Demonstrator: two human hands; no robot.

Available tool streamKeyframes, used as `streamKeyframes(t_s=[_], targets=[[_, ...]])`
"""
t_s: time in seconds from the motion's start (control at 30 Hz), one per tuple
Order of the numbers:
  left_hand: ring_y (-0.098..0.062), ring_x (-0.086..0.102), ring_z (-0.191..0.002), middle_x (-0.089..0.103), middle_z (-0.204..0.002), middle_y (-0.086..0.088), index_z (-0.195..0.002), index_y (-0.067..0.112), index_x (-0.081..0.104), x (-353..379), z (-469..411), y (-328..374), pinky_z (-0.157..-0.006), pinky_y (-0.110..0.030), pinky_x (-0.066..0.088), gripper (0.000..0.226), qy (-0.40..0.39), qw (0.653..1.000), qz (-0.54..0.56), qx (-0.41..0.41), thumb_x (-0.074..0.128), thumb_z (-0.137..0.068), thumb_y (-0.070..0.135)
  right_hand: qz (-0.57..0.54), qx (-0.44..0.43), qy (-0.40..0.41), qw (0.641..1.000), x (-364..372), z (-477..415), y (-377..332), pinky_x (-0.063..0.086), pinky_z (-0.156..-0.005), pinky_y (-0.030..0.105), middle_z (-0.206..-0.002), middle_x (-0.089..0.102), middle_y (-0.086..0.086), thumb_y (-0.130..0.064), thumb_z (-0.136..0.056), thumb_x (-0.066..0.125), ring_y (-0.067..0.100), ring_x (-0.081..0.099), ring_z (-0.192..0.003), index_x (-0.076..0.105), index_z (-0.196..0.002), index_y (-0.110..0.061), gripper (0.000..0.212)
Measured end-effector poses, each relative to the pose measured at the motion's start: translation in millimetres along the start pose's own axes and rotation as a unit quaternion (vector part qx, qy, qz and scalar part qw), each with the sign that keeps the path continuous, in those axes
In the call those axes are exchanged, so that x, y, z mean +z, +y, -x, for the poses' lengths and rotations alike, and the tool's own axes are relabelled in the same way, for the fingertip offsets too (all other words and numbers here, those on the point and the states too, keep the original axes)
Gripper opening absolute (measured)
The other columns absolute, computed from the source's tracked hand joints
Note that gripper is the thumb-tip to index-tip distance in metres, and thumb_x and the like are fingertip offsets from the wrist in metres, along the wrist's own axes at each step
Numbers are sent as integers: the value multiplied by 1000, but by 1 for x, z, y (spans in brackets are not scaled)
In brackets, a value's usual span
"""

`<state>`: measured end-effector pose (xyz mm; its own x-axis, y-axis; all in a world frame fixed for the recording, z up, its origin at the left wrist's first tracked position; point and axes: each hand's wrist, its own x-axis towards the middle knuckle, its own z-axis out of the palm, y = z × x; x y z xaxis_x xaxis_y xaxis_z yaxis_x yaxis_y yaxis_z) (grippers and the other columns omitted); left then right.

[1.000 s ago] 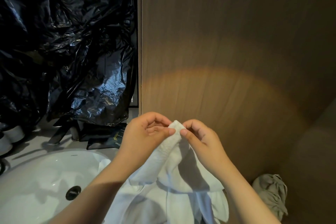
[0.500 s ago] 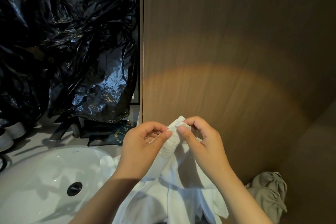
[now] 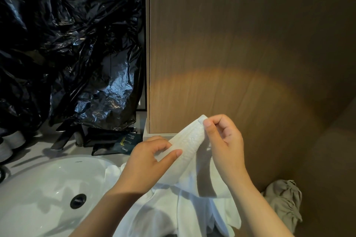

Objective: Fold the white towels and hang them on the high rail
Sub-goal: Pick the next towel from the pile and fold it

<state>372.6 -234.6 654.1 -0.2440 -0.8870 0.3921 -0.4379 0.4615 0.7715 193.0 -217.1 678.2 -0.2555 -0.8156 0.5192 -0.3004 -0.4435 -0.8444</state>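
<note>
Head view, near to far: one white towel point(image 3: 173, 209) hangs from both hands, just right of one sink point(image 3: 38, 179). Left hand point(image 3: 148, 161) pinches its textured hem; right hand point(image 3: 225, 146) pinches the raised corner. One grey cloth point(image 3: 283, 200) lies at the right. Dark packets point(image 3: 125, 142) on the desk point(image 3: 38, 150) bear print too small to read. Black plastic point(image 3: 67, 44) and a wooden panel point(image 3: 231, 44) stand behind.

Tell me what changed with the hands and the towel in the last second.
The left hand slid down along the edge of the towel, away from the right hand, which still pinches the corner and moved slightly right. Both hands kept their hold; nothing was let go. The sink and the grey cloth stayed in place.
</note>
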Motion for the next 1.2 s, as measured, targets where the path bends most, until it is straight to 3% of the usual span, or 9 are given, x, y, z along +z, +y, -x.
streamKeyframes(t_s=[0.13,0.23,0.37,0.5,0.57,0.7,0.9,1.03,1.2], targets=[[-6,59,-79,63,-73,13,-70,23,70,-6,-2,-9,-67,-11,42,15,-2,1000,-28,10,73,-82,32,17,-21,23,999,-6,-13,-3,43,-65,12,-71,56,-12,-19,-98,57,2,52,-71,61,-80,-14,19],[-3,58,-75,60,-70,15,-62,34,63,-11,-5,-19,-65,-8,38,24,-4,1000,-28,5,76,-80,28,31,-35,34,998,-12,-28,-5,44,-66,16,-74,57,-9,-17,-99,56,5,53,-72,61,-82,-13,18],[-8,61,-75,65,-75,10,-68,22,69,-11,-13,-32,-68,-21,49,17,0,999,-34,-5,75,-82,28,53,-62,44,996,-20,-54,-13,46,-68,29,-80,59,6,-20,-98,57,21,55,-78,62,-85,-9,18],[-5,60,-75,65,-73,14,-75,20,71,-8,-30,-28,-64,-17,46,10,49,996,-63,25,73,-84,24,65,-98,54,992,-23,-76,-28,47,-67,21,-79,59,-2,-22,-98,57,14,56,-76,61,-83,-14,17],[-3,61,-81,68,-78,16,-81,18,75,-8,-41,-22,-67,-16,48,3,78,994,-58,45,73,-84,17,73,-115,63,989,-24,-88,-37,47,-67,15,-80,59,-7,-24,-98,56,10,57,-77,60,-82,-20,17],[6,62,-88,70,-92,17,-93,19,78,-21,-70,-3,-71,-6,47,11,114,990,-36,69,73,-85,15,83,-151,97,980,-31,-110,-60,46,-68,7,-80,60,-13,-25,-99,56,2,58,-78,57,-80,-28,19],[10,61,-79,68,-80,27,-82,39,73,-52,-116,41,-68,-5,43,17,159,983,6,90,73,-84,22,86,-205,142,965,-50,-145,-94,45,-65,6,-81,59,-11,-23,-99,54,-2,56,-75,59,-87,-18,14],[5,66,-76,72,-80,21,-81,35,76,-61,-122,45,-68,-8,50,15,105,990,64,75,76,-81,20,90,-210,150,962,-57,-154,-99,46,-64,6,-81,60,-12,-24,-99,55,-2,57,-75,59,-86,-20,14],[3,68,-78,72,-85,24,-79,32,77,-42,-101,24,-71,-9,51,16,33,996,53,69,78,-79,16,103,-204,136,964,-57,-149,-83,47,-64,6,-81,61,-14,-26,-99,55,1,59,-77,58,-82,-29,18]])
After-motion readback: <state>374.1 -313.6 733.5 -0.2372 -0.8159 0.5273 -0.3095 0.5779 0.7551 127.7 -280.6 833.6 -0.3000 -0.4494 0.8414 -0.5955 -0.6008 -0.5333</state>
